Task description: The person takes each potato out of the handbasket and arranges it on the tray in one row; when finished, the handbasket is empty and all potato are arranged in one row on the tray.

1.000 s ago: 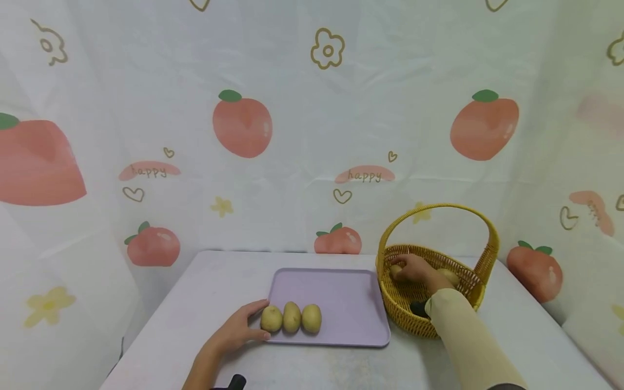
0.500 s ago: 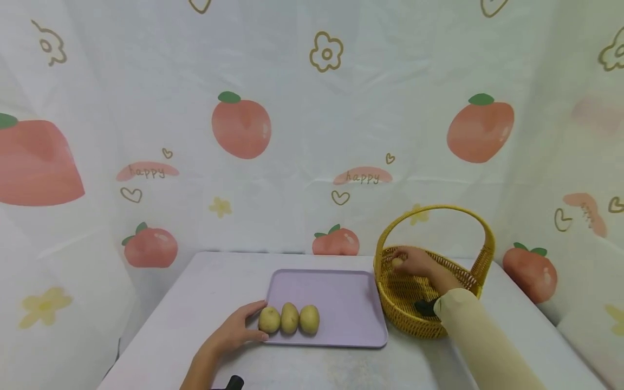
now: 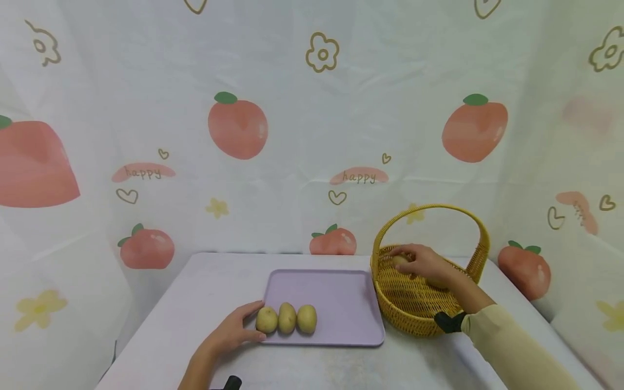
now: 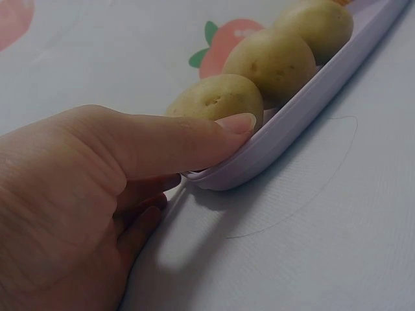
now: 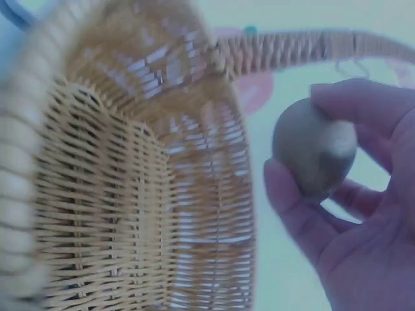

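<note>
plainly, right hand (image 3: 426, 263) pinches a potato (image 5: 310, 148) the head view half hides; left hand (image 3: 233, 329), spread, touches tray (image 3: 343, 306).

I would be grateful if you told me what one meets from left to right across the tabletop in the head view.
Left hand, first potato in the row, second potato, third potato, wicker basket.

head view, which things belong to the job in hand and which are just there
Likely in the job:
potato in the right hand
three potatoes on the tray
basket with another potato
left hand at the tray's edge

Likely just there:
printed backdrop
white table
</note>
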### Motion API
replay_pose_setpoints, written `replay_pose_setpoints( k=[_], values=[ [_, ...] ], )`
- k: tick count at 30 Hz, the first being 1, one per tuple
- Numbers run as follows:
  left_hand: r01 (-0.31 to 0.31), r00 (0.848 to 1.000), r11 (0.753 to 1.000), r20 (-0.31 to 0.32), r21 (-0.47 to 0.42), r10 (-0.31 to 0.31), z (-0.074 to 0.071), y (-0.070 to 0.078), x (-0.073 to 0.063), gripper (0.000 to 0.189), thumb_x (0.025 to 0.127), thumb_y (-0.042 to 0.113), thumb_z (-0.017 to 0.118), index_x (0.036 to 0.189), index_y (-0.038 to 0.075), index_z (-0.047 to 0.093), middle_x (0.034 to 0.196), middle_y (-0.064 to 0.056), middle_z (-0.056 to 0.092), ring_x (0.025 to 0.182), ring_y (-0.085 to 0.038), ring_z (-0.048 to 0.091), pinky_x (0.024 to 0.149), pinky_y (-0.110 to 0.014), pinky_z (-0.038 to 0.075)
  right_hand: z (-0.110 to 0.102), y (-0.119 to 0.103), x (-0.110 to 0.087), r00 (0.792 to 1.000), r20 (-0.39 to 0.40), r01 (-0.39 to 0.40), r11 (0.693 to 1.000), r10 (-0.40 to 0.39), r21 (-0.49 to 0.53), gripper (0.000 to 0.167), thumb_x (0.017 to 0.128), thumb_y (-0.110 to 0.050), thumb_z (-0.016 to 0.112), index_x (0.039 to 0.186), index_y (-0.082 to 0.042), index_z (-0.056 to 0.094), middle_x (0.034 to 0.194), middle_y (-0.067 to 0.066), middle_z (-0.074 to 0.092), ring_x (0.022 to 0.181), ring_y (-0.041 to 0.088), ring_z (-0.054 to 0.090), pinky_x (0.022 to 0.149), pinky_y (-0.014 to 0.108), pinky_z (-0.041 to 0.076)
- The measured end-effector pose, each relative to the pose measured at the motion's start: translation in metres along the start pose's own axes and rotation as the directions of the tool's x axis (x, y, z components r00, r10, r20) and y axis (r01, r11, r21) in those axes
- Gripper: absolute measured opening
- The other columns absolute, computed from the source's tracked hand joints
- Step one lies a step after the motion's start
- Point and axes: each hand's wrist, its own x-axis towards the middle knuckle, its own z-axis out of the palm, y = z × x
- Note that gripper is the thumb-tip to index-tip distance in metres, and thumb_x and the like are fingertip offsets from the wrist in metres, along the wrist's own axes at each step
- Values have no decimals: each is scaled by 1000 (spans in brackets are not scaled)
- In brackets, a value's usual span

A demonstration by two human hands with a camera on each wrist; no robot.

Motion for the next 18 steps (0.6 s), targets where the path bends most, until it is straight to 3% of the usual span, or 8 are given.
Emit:
replay_pose_setpoints(
  k=[4, 9, 18],
  values=[
    [-17, 1000, 1000, 11, -7, 17, 0, -1, 1, 81, 74, 26, 83, 140, -4, 47, 145, -24, 42, 136, -48, 31, 111, -63, 20, 8, -8, -11, 996, -57, 72, 997, -71, 4, 45, 84, -14, 76, 126, -5, 59, 114, 15, 60, 82, 24, 59, 63, 35, 55],
    [-19, 1000, 1000, 16, 1, 19, 1, -2, 2, 81, 74, 29, 83, 140, -3, 47, 146, -24, 43, 136, -47, 32, 111, -62, 20, 25, -21, -20, 983, -106, 153, 988, -150, 15, 49, 78, -5, 79, 122, -6, 59, 119, 16, 56, 89, 25, 57, 68, 32, 53],
    [-35, 999, 999, 9, 1, 35, -1, -2, 2, 81, 74, 28, 83, 139, -5, 47, 145, -25, 43, 136, -48, 31, 111, -62, 20, 60, -43, -14, 965, -150, 218, 976, -215, 2, 49, 76, -5, 81, 120, -8, 61, 119, 10, 58, 101, 28, 58, 74, 30, 55]
  ],
)
